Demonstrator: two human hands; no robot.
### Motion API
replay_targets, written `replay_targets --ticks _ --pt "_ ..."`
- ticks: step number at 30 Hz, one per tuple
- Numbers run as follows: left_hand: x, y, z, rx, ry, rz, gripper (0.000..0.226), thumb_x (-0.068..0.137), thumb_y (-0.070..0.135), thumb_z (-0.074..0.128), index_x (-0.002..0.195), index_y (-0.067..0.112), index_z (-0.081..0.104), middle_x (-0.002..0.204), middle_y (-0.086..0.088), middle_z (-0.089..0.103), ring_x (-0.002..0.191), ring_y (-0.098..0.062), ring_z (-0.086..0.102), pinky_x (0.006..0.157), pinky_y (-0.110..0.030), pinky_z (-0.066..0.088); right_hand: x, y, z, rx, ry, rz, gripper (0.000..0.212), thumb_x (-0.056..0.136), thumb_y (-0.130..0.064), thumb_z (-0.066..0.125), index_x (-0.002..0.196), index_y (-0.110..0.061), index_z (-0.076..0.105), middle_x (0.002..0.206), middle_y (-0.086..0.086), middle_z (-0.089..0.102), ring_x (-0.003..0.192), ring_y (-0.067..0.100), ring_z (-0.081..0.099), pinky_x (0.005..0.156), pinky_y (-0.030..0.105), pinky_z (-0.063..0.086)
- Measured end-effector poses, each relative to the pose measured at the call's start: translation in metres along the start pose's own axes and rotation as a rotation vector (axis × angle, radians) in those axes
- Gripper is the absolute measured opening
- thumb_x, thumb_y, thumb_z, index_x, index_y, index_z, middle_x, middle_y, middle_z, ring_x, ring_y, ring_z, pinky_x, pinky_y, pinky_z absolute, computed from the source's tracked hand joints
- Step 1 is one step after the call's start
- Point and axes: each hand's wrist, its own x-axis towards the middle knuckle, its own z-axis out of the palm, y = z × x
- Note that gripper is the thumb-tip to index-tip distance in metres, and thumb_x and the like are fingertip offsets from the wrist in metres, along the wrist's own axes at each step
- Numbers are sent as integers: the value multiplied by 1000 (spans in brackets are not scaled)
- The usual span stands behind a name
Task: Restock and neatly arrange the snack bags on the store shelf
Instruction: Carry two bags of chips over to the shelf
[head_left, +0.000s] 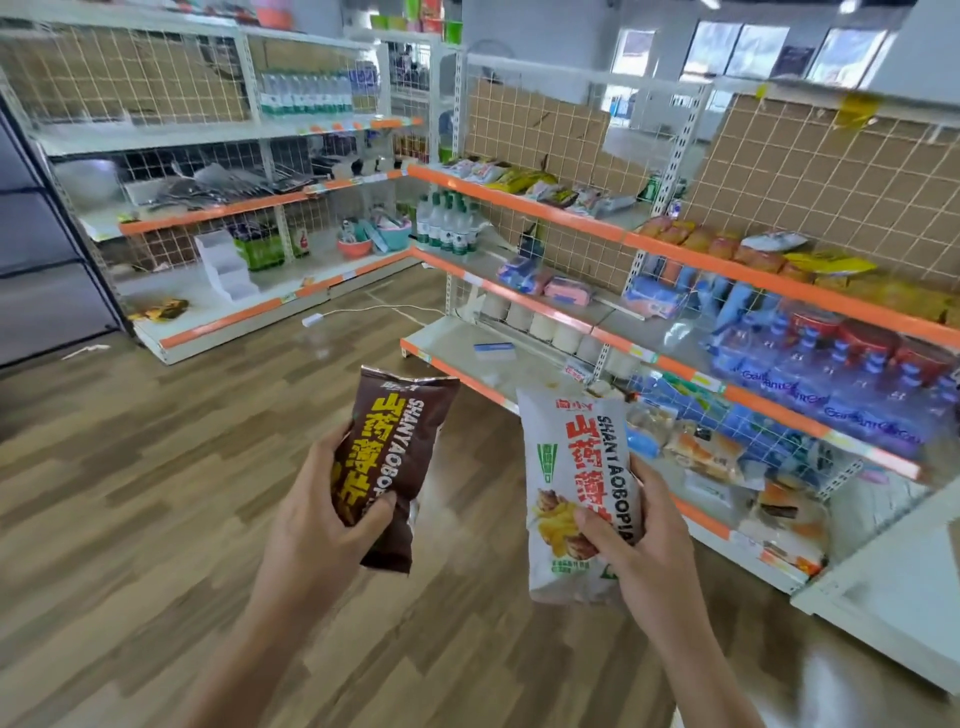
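My left hand (319, 519) grips a brown snack bag (395, 447) with yellow lettering, thumb across its front. A white snack bag (566, 467) with red lettering and a picture of chips is held upright in my right hand (641, 540), thumb on its front. Both bags are in the air over the wooden floor, side by side and apart. To the right runs the store shelf (675, 247) with orange edges. Snack bags (524, 182) lie on its upper level, and orange and yellow packs (753, 254) sit further right.
Water bottles (447, 223) stand at the shelf corner. Blue packs (810, 332) fill the middle level, bread packs (696, 447) the lower one. A second shelf unit (234, 208) stands along the back wall, and a white cable with a power strip (314, 319) lies on the floor.
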Motion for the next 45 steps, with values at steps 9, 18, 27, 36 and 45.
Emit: replay_targets --ticks 9,18,27,36,45 --pt "131 -30 22 37 37 -25 70 67 34 66 130 42 36 103 29 52 92 1 54 71 -14 38 137 12 52 18 13 -41 59 76 -14 72 129 -16 45 107 -2 63 89 1 63 64 14 52" --pt "296 -69 13 11 -21 -10 67 67 35 63 127 45 36 109 24 56 96 -1 56 73 -21 41 277 -2 141 13 98 -71 53 76 -13 71 122 -21 45 104 -9 59 90 -1 62 59 12 51" --pt "428 -113 16 65 -10 -31 71 75 11 70 133 34 37 111 10 58 92 -10 54 70 -11 37 399 -1 209 -20 115 -79 53 76 -16 72 122 -24 47 108 -11 61 94 -2 61 68 13 52" --pt "589 -145 50 72 20 -28 71 76 13 70 135 34 36 112 11 56 95 -12 55 70 -18 40 559 10 266 19 81 -101 46 77 -11 71 117 -21 50 103 -8 63 87 -4 62 62 12 51" --pt "729 -169 82 62 33 -51 72 77 14 70 133 42 34 112 15 56 94 -2 56 69 -19 41 714 16 308 26 60 -87 53 78 -13 71 122 -26 45 106 -10 60 89 -6 60 63 11 51"
